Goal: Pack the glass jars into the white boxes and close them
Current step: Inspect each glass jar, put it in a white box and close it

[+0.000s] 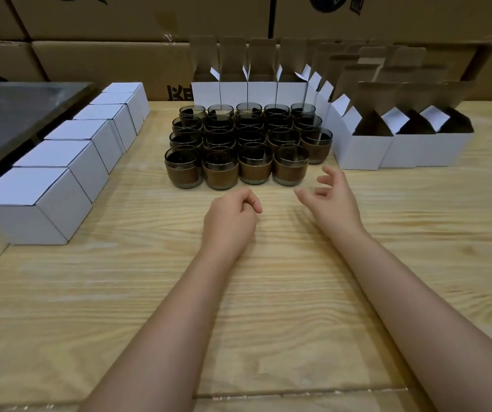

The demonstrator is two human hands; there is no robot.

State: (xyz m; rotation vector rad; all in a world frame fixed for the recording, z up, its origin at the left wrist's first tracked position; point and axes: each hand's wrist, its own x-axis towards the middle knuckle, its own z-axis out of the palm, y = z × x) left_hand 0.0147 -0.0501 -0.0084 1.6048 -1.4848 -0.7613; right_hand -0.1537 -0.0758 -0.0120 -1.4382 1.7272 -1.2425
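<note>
Several dark glass jars (246,144) with brown bands stand in tight rows on the wooden table (268,292). Open white boxes (360,147) with raised flaps line the back and the right of the jars. Closed white boxes (60,171) sit in a row at the left. My left hand (232,217) hovers just in front of the jars, its fingers curled, holding nothing. My right hand (332,197) is beside it, fingers loosely spread and empty, near the front right jar (290,168).
Big brown cartons (120,31) are stacked along the back behind the table. A grey metal surface (10,114) lies at the far left beside the closed boxes. Bare wood stretches under my forearms up to the near edge.
</note>
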